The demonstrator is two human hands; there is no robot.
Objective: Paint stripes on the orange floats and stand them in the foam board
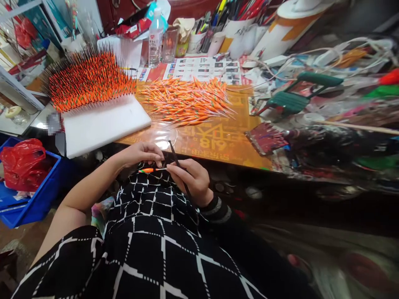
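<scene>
My left hand [144,154] is closed on a thin orange fishing float [149,170], held level just below the table's front edge, over my checked black-and-white clothing. My right hand [190,179] pinches a thin dark brush [177,161] whose handle points up and away; its fingertips meet the float's right end. A loose heap of the same orange floats [187,101] lies on the orange tabletop [218,143] ahead. To the left, a white foam board [102,124] carries many orange floats [89,79] stuck upright in rows.
A blue crate [37,199] with a red plastic bag [23,164] stands low at the left. A clear bottle [155,39], a glass, cups of pens and printed sheets crowd the table's far side. Cables, a green-handled tool [293,97] and clutter fill the right.
</scene>
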